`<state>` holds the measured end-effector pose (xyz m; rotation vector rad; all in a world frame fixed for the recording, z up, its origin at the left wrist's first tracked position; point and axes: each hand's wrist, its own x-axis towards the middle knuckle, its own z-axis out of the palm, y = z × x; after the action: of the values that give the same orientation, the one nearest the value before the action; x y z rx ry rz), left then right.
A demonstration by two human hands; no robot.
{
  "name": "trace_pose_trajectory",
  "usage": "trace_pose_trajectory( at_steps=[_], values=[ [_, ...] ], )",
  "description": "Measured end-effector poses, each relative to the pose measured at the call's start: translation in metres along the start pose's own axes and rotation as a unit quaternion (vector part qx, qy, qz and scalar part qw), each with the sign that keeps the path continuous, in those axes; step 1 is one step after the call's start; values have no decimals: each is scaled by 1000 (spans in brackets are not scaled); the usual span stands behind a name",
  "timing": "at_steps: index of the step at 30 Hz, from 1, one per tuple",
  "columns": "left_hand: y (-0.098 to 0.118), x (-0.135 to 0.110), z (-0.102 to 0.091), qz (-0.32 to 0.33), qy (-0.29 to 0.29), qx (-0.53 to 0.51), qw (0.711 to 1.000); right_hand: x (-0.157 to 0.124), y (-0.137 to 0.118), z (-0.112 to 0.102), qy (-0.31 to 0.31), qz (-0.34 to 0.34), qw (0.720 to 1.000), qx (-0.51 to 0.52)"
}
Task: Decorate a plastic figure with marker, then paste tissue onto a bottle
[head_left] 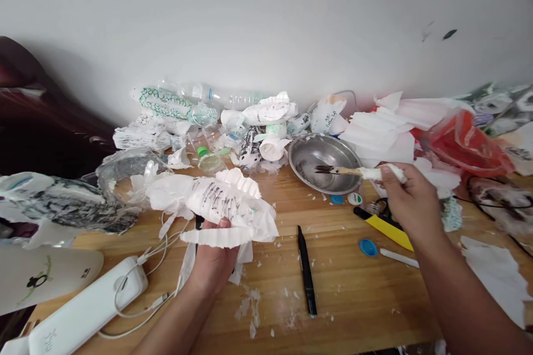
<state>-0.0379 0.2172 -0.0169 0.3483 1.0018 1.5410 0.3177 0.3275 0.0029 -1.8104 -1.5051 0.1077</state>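
Two hands: both mine, well apart, each closed on its own thing.
Left hand (214,266): left of the steel bowl (333,150) and nearer me, thumb on top, fingers underneath, clamped on the paper form.
Paper form (225,202): white, pleated, with black strokes across it; held just above the counter (353,299), left of the bowl.
Right hand (410,199): just right of the bowl, pinched round the brush's white-wrapped handle.
Brush (345,171): crosses the bowl's rim, dark bristles inside the bowl.
Handling, paper form: I judge it very light, soft and easily crushed or torn. It is best borne from below at the thick folded middle, never by the frilled edges.
Handling, brush: light and stiff. A grip far back keeps my fingers off the bristles.
Black pen (307,272): on the counter in front of the bowl, nearer me.
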Motion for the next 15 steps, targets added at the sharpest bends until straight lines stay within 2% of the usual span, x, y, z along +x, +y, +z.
trace_pose_trajectory(
  at_steps=[2,3,6,7,8,10,11,13,15],
  values=[
    [-2,-1,1,4,-4,5,1000,0,-3,3,-4,-27,999,-29],
    [-3,-2,2,8,-4,10,1000,-5,-10,2,22,-53,997,-48],
    [-5,-4,5,36,7,45,998,-42,-50,-4,140,-184,971,-55],
    [-5,-5,6,46,11,63,997,-60,-68,-6,142,-228,963,-21],
    [-6,-6,7,56,16,79,995,-79,-85,-7,117,-276,954,22],
    [-7,-8,9,71,29,103,992,-114,-114,-4,3,-336,938,87],
    [-8,-8,10,72,32,109,991,-127,-124,-1,-25,-363,926,100],
    [-9,-9,11,74,31,102,992,-145,-134,9,-51,-421,900,100],
    [-10,-10,13,69,23,73,995,-152,-135,20,-48,-451,888,76]
  ],
)
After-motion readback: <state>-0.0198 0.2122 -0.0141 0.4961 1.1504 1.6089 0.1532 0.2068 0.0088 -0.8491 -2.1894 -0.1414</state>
